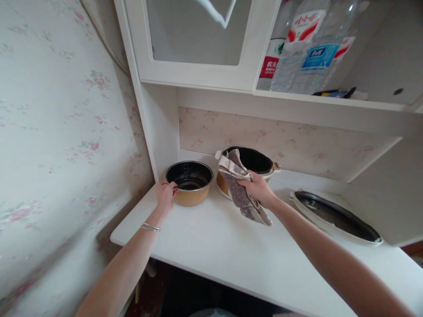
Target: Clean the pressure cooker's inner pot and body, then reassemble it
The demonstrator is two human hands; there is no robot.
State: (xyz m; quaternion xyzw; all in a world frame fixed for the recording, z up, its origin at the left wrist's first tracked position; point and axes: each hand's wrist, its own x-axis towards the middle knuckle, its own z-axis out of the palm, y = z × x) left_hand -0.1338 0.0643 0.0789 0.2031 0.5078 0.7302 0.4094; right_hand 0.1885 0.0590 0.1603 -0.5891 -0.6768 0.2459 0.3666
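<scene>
My left hand pinches the near left rim of a round inner cooking pot, black inside and gold outside, which stands upright on the white counter. In my right hand is a bunched grey-and-white cloth, held up above the counter. Behind the cloth stands a cooker body with a black interior and gold side; the cloth and my hand hide part of it. A detached oval-looking lid, white-edged with a dark inner face, lies on the counter to the right.
The white counter ends in a front edge near me. Overhead hangs a white cabinet door with a glass pane. Several plastic bottles stand on the open shelf at upper right. A flowered wall borders the left side.
</scene>
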